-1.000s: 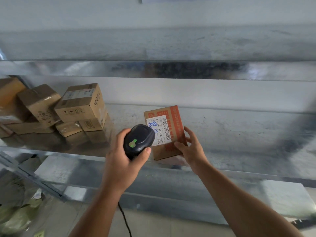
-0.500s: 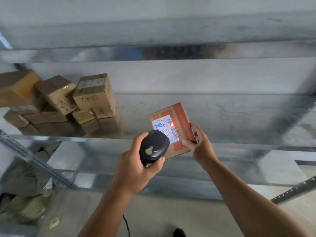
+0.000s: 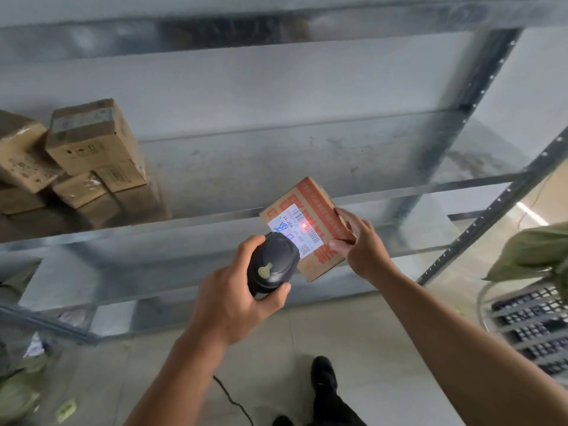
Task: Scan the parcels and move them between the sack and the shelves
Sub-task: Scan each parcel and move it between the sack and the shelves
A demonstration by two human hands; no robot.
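Head view: parcel (image 3: 310, 229) beyond shelf edge (image 3: 196, 221)

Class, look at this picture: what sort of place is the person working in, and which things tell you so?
Probably a parcel depot or stockroom. Bare metal shelves hold stacked cardboard boxes, and the person aims a handheld scanner at a labelled parcel.

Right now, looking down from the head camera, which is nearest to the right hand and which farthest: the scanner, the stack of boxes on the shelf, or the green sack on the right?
1. Scanner: just left of the right hand, in the left hand.
2. Green sack: off to the right, by the frame's edge.
3. Stack of boxes: far left on the shelf.
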